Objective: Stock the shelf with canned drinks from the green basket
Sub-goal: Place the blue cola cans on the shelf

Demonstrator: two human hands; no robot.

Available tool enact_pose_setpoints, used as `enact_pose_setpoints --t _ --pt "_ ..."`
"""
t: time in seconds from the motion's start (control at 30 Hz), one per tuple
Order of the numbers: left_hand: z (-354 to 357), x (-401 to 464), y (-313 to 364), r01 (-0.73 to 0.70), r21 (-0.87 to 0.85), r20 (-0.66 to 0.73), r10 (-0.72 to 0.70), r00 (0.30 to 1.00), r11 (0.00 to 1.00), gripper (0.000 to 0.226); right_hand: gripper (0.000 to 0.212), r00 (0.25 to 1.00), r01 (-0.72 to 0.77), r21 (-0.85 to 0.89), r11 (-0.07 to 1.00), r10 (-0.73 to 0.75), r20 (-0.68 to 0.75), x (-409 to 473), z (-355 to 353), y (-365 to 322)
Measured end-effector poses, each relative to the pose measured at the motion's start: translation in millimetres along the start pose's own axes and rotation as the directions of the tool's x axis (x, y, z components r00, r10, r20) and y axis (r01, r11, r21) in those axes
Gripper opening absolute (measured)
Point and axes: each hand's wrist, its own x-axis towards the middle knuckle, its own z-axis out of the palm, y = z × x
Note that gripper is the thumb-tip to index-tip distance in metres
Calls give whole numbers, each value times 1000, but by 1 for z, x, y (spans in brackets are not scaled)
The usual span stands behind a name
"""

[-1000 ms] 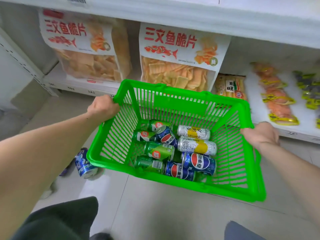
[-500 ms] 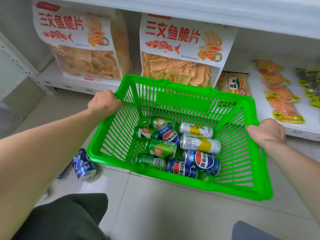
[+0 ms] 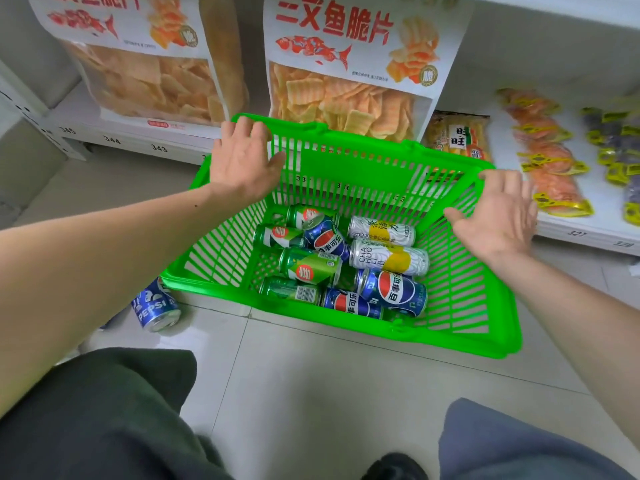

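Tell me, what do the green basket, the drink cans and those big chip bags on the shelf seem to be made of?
The green basket looks like moulded plastic: uniform bright colour, slotted walls, slight gloss. The cans, such as the white can, look like thin metal, probably aluminium: printed shiny bodies with silvery rims. The chip bag seems to be plastic film, clear enough to show the chips, with a printed white label panel, possibly paper.

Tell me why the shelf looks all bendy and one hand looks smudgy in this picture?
In the head view, the wide-angle lens curves the shelf edge, which tilts down toward the frame's sides; the right hand looks smeared at its fingertips, probably motion blur, while the left hand and the cans in the green basket stay sharp; the light is soft and even, with only small glints on the white cans.
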Motion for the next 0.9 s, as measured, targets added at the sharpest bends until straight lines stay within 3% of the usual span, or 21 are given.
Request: enact_pose_setpoints --t 0.1,0.2,0.3,0.43,0.57,0.73,0.9 --pt "11 -9 26 -87 -136 252 119 960 987 47 57 957 146 145 979 -177 229 -8 14 -21" --pt "29 -24 46 -120 -195 542 209 814 973 62 53 815 143 254 957 -260 519 -24 34 -32" --pt "48 -35 52 -201 -185 696 273 664 962 68 60 679 189 172 967 -255 689 -38 55 -32" --pt "62 -43 52 -206 -213 754 295 586 955 58 72 683 380 -54 923 -241 690 -46 71 -27" --pt "68 -50 54 -210 -223 761 305 573 952 50 72 699 361 -64 930 -224 679 -50 78 -24" --pt "74 -52 54 -191 -251 793 315 521 949 52 70 705 450 -138 882 -256 661 -57 80 -23" --pt "77 -48 48 -160 -279 784 321 532 947 53 65 724 453 -158 877 -258 640 -59 85 -21"
